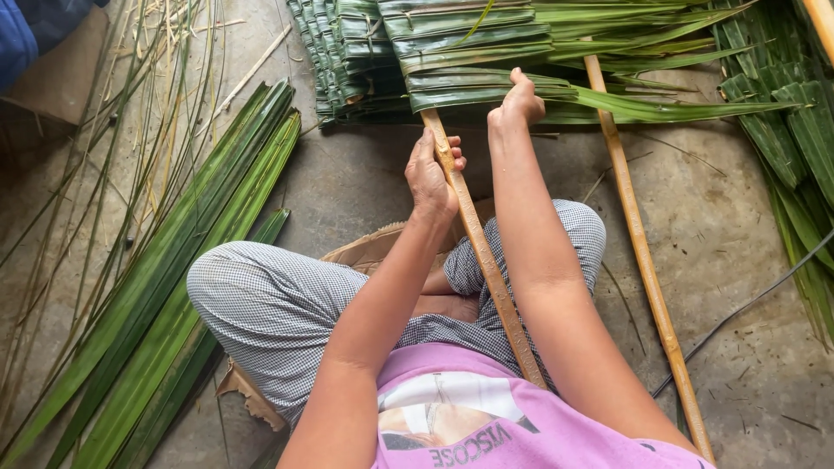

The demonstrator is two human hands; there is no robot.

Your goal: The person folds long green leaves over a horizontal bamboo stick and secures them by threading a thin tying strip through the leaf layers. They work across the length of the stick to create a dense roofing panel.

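I sit cross-legged on the floor. My left hand [432, 178] grips a long flat bamboo slat [486, 265] that runs from my lap up to a row of folded green palm leaves [486, 87]. My right hand [519, 102] is closed on the front edge of the folded leaves where they wrap over the slat, thumb up. A long leaf tip [678, 108] sticks out to the right of that hand.
A second bamboo slat [647, 269] lies on the concrete floor to my right. Loose long green leaves [174, 278] lie in a bundle at my left, with dry stalks [148, 95] beyond. More leaves [795, 148] are heaped at the right. Cardboard [369, 247] lies under my legs.
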